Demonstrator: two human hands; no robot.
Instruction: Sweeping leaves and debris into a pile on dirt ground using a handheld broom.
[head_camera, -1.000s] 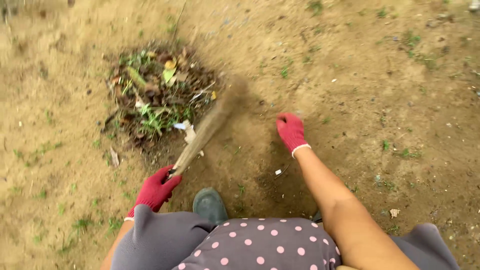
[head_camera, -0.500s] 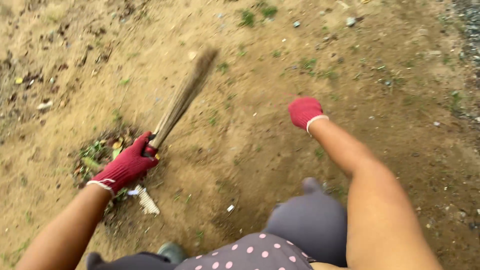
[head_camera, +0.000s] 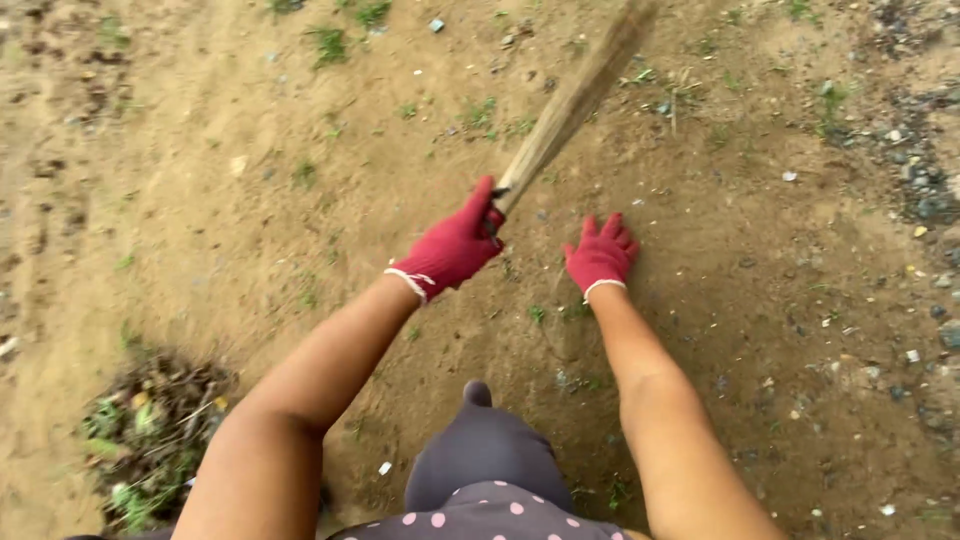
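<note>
left hand (head_camera: 452, 246) fingers clamped on broom (head_camera: 575, 95) | broom runs up-right from it | right hand (head_camera: 601, 254) beside, fingers spread on dirt (head_camera: 250, 200)

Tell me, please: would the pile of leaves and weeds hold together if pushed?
Probably not. The pile of leaves and weeds looks loose and dry, so it would likely scatter. It seems light, and small bits would probably stay behind on the sandy ground.

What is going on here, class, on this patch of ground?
A person in red knitted gloves is crouched over bare sandy ground. The left hand holds a brown bundled twig hand broom stretched out forward. The right hand rests open, palm down on the dirt. A heap of dead leaves and weeds lies at lower left.
</note>
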